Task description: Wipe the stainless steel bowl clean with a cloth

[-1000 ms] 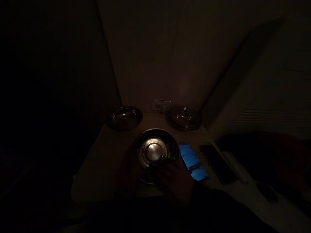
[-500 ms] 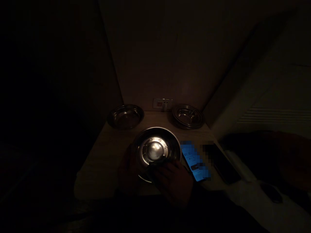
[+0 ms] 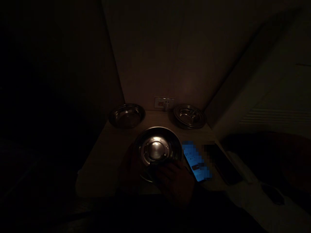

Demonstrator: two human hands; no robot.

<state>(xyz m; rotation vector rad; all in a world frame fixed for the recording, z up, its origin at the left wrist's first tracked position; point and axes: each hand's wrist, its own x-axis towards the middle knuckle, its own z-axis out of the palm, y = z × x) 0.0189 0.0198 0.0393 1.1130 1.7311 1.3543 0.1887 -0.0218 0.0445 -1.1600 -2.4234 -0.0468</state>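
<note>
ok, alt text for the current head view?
In dim light, a right hand presses what looks like a dark cloth against a metal bowl, left hand at its left side. Behind, on a table, sit another bowl (left) and stacked dishes (right); a lit phone lies right of the hands.

The room is very dim, with a wood-grain bench [image 3: 102,161] beneath the right hand [image 3: 176,181]; beyond the hand rises a plain wall [image 3: 155,58] with a socket plate [image 3: 164,103] low down, to its right a paler panel [image 3: 279,87] bears horizontal slats [image 3: 274,116], and far left is near-black shadow
</note>
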